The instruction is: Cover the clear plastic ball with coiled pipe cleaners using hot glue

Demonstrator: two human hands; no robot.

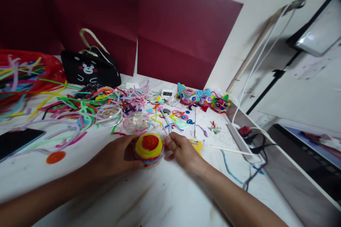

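Observation:
In the head view, my left hand (125, 154) is closed around a ball (149, 150) wrapped in coiled pipe cleaners. Its top shows a red-orange disc inside a yellow ring, with blue and red bands lower down. Just right of the ball, the thumb and fingers of my right hand (179, 149) pinch a pale blue-lilac pipe cleaner (167, 122) that points up and away. The fingertips are close beside the ball; whether they touch it I cannot tell. A yellow tool (196, 145), partly hidden behind my right hand, lies on the table.
A heap of pipe cleaners (128, 101), clear plastic domes (109, 115) and a phone (20, 141) lie leftward. An orange coil (55, 157) is nearby. Decorated animal heads (188, 96) and a small digital clock (167, 93) stand behind. A power strip (242, 138) lines the right edge.

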